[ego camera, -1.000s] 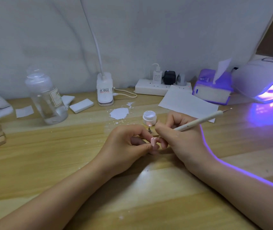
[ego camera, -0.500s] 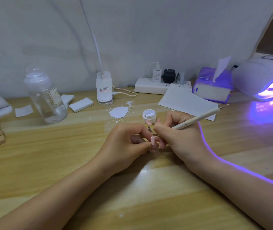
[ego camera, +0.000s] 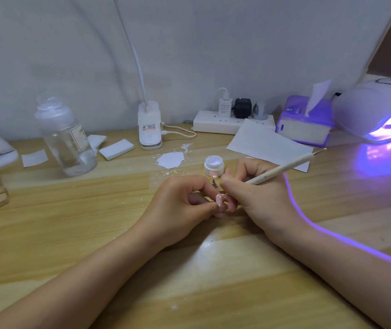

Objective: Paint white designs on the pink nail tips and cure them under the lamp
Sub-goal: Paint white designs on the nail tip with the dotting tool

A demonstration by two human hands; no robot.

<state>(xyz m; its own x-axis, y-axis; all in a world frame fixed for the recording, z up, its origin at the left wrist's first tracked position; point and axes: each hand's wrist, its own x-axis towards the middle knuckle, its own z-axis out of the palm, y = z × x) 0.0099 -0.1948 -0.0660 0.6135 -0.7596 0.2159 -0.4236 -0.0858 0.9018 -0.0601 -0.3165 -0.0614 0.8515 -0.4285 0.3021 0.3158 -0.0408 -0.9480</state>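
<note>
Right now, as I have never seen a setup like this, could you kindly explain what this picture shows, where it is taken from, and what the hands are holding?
There is no machine here: a person works with two bare hands, and the picture comes from a camera worn on their head, looking down at a wooden desk. The left hand pinches a small pink nail tip. The right hand grips a thin white pen-like brush, its working end down at the nail tip. Just behind the hands stands a little open jar of white paint, with a dried white smear beside it. On the right, a nail lamp glows violet. Along the back are a tissue box, a power strip, a sheet of paper and a clear bottle.
</note>
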